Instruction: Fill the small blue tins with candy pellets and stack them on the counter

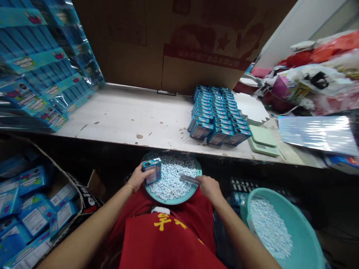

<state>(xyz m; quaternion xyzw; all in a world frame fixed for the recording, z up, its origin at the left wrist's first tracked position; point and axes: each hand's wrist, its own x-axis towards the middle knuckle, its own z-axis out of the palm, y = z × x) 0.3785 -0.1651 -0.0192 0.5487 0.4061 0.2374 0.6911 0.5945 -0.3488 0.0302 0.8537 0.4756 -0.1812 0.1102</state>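
My left hand is closed around a small blue candy box, with a few white pieces showing at its top. It holds the box over the left side of a teal basin on my lap. Pale blue and white candies fill much of the basin. My right hand grips a metal scoop whose far end is at the candies. The inside of the box is mostly hidden.
Rows of small blue boxes stand on the white shelf, beside a pale green scale. Wrapped blue packs are stacked left. A carton of blue boxes sits lower left. Another teal basin with candies is lower right.
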